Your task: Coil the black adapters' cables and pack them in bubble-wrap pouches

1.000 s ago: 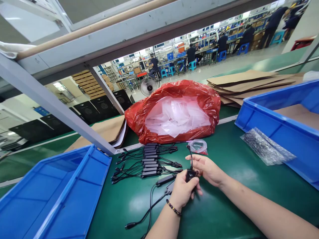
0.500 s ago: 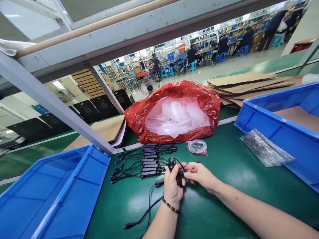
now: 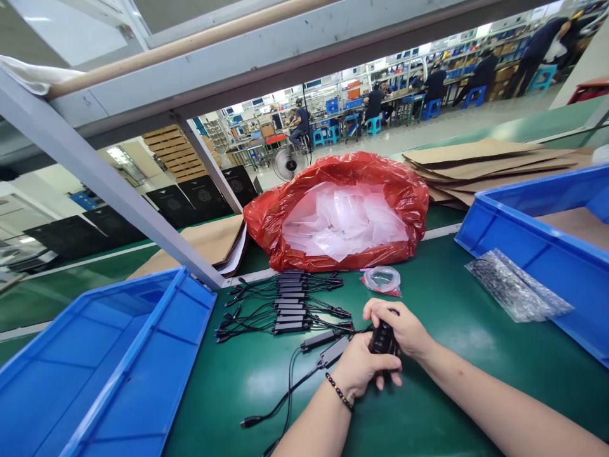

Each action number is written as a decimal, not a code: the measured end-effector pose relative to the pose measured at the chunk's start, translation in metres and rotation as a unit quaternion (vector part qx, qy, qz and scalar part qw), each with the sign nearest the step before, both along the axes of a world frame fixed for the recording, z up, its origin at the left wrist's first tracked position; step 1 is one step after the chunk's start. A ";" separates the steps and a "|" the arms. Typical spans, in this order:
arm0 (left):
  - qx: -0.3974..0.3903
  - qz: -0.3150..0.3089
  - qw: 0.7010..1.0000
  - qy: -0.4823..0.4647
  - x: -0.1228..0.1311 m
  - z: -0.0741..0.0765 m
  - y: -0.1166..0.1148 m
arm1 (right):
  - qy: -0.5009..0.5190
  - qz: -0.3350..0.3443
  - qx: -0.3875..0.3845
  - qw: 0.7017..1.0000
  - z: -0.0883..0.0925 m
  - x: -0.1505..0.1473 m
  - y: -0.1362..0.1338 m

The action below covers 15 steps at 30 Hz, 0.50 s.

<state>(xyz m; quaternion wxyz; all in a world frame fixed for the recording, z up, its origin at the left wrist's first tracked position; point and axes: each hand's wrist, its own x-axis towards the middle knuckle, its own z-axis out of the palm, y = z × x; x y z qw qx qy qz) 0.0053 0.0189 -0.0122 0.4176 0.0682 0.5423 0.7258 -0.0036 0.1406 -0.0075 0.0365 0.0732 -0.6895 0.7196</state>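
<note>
Both hands meet over the green table point(image 3: 428, 406) and grip one small black cable adapter point(image 3: 382, 339) with its cord folded up against it. My left hand point(image 3: 362, 370) holds it from below; a bead bracelet is on that wrist. My right hand point(image 3: 399, 325) closes over it from above. Just left of the hands, two loose black adapters with trailing cables point(image 3: 323, 349) lie on the table. Beyond them, a neat row of several black adapters point(image 3: 288, 301) is laid side by side.
A red bag of clear plastic pouches point(image 3: 342, 216) lies behind the row, with a small roll in plastic point(image 3: 382, 279) by it. Blue bins stand at the left point(image 3: 109, 374) and right point(image 3: 547, 254). A foil-like packet point(image 3: 516, 289) leans on the right bin. Flat cardboard point(image 3: 480, 162) is stacked behind. People work far off.
Half a second ago the hands were further left, by the row, with the cord looping between them. Now they have shifted right and closed together on the folded adapter.
</note>
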 end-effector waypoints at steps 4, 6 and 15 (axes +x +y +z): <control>0.002 0.066 0.998 -0.015 -0.005 0.003 -0.004 | -0.008 -0.006 -0.007 1.000 0.004 -0.022 -0.001; 0.001 0.125 0.992 -0.011 -0.007 0.005 -0.005 | -0.035 -0.014 -0.002 0.999 0.008 -0.045 -0.005; 0.033 0.258 0.965 0.013 -0.016 0.005 -0.013 | -0.010 -0.142 0.141 0.980 0.025 -0.107 0.000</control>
